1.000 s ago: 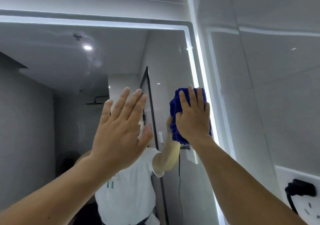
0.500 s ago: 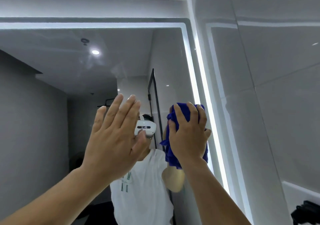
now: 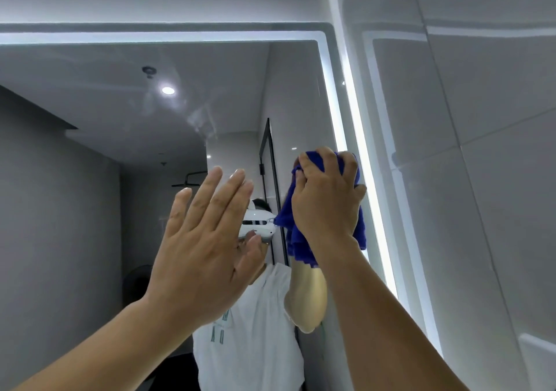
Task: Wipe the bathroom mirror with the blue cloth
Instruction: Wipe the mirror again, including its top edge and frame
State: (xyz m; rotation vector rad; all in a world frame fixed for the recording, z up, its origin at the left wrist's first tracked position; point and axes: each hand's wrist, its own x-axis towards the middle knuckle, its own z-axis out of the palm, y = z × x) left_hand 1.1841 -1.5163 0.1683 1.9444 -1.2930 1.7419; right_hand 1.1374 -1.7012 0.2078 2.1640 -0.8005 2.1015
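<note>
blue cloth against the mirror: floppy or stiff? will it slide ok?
Likely floppy: the blue cloth bunches under the right hand, and its loose end hangs in folds below the wrist. Probably light, since curled fingers alone hold it up. It should slide easily on the mirror, which looks smooth and glossy, though hazy smears near the top suggest it may drag there.

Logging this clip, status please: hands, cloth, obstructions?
Right hand gripping blue cloth against mirror, right edge. Left hand open, raised. Smudges upper centre. Nothing obstructing.
</note>
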